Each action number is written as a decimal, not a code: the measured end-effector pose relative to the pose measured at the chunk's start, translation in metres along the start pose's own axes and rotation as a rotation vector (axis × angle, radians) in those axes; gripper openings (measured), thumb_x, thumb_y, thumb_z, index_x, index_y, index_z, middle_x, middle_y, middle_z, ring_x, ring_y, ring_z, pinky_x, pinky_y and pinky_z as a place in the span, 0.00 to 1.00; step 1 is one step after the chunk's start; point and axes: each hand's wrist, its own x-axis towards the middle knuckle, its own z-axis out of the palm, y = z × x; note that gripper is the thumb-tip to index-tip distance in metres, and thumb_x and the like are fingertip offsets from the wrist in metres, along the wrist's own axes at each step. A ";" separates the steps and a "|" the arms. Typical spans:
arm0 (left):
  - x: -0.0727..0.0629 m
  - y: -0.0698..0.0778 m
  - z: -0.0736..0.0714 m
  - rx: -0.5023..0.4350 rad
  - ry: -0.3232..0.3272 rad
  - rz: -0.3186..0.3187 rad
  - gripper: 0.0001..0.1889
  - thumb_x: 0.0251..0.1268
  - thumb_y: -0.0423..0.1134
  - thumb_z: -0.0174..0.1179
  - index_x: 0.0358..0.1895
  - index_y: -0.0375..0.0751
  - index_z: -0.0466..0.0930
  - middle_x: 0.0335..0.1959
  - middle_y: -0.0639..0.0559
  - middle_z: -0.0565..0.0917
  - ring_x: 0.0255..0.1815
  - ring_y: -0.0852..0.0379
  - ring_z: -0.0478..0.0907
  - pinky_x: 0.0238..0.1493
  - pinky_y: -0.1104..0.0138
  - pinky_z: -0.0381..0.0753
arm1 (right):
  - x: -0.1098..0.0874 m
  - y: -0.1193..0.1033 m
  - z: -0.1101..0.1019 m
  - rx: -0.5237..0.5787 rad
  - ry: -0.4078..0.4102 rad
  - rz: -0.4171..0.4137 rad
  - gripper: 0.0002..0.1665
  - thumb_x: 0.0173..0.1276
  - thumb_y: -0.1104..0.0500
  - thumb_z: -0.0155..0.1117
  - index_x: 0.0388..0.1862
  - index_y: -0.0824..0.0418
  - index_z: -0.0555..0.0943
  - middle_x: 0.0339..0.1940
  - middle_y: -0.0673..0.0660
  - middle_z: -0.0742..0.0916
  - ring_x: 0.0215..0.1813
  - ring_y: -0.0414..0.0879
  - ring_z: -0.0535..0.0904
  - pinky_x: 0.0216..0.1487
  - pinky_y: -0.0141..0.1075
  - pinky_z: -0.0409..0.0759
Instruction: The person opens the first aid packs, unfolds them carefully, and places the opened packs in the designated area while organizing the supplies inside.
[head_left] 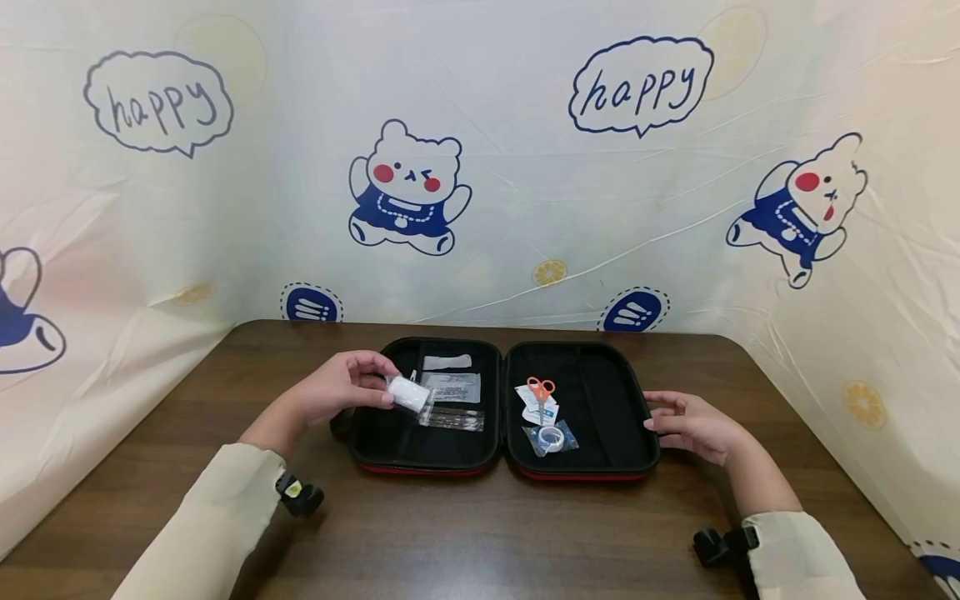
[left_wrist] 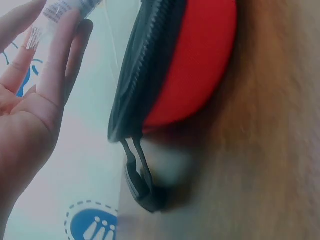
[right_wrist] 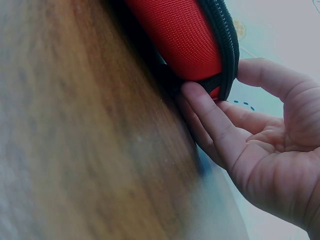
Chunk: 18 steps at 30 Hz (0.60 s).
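Note:
A zip case [head_left: 480,454], red outside and black inside, lies unfolded flat on the table. My left hand [head_left: 339,390] pinches a small white pack in clear wrapping [head_left: 408,394] above the left half. In the left wrist view, the clear wrapping [left_wrist: 55,11] shows between thumb and fingers. At the right rim of the case, my right hand [head_left: 693,427] holds the edge. The right wrist view has its thumb on the zipper rim [right_wrist: 227,45] and its fingers against the red side [right_wrist: 180,40].
In the left half lie a white strip [head_left: 447,362], a grey packet [head_left: 452,387] and a clear packet of thin sticks [head_left: 452,418]. The right half holds orange-handled scissors [head_left: 541,388], white packets [head_left: 530,398] and a bagged tape roll [head_left: 551,438]. A strap loop [left_wrist: 142,185] sticks out left.

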 end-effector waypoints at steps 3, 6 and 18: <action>-0.006 -0.004 -0.004 -0.001 0.021 -0.007 0.21 0.57 0.31 0.70 0.52 0.29 0.75 0.52 0.37 0.79 0.47 0.45 0.80 0.50 0.59 0.82 | 0.000 0.000 0.000 0.000 0.005 0.006 0.44 0.70 0.63 0.60 0.73 0.78 0.47 0.51 0.60 0.80 0.50 0.46 0.79 0.55 0.43 0.80; -0.012 -0.007 -0.007 0.030 0.043 -0.015 0.21 0.56 0.31 0.71 0.51 0.29 0.76 0.51 0.36 0.80 0.46 0.44 0.80 0.50 0.60 0.82 | 0.000 0.000 0.000 0.003 0.007 0.006 0.44 0.70 0.63 0.60 0.73 0.78 0.47 0.51 0.60 0.80 0.50 0.46 0.79 0.54 0.43 0.80; -0.033 -0.014 -0.022 0.280 0.122 -0.066 0.17 0.53 0.36 0.74 0.44 0.34 0.82 0.44 0.43 0.84 0.42 0.48 0.81 0.46 0.60 0.83 | 0.000 -0.001 0.001 -0.006 0.009 0.007 0.45 0.70 0.62 0.60 0.74 0.78 0.47 0.52 0.61 0.79 0.50 0.46 0.79 0.55 0.43 0.80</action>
